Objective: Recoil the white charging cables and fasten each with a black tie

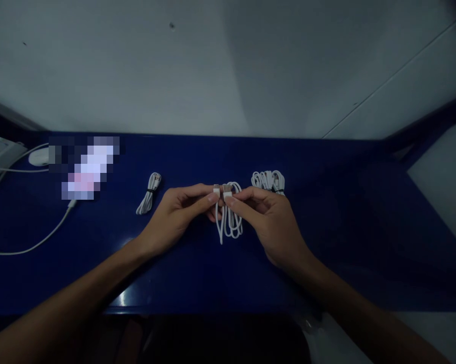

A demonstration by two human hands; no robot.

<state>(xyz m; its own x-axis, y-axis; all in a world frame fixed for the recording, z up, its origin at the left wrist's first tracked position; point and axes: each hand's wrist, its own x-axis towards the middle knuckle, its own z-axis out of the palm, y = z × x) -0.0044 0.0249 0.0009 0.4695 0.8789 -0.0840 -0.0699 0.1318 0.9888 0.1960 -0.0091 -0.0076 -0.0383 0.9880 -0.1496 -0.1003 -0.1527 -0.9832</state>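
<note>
Left hand (178, 212) is pinching one plug end of the white cable (230, 222) between thumb and fingertips; right hand (268, 222) is pinching the other plug end right beside it, so both are closed on the same cable with the two plugs nearly touching at centre. The cable is hanging in loose loops below the fingers, just over the blue bench (326, 242), mid-depth, roughly on the centreline. Progress, judging from the layout: one bundle (149, 194) with a dark tie is lying finished to the left, well apart from the hands; a pile (268, 181) of more white cables is sitting just behind the right hand, some apparently tied too, can't tell how many. The held one is looking unwound, no tie on it, so it's reading as mid-job. Room: open bench on the right out to the raised edge, and in front down to the near edge under the forearms. Left side is getting tighter, with a long white lead (31, 242) trailing across the bench and a blurred object (86, 169) beyond it. The wall is closing off the back.
</note>
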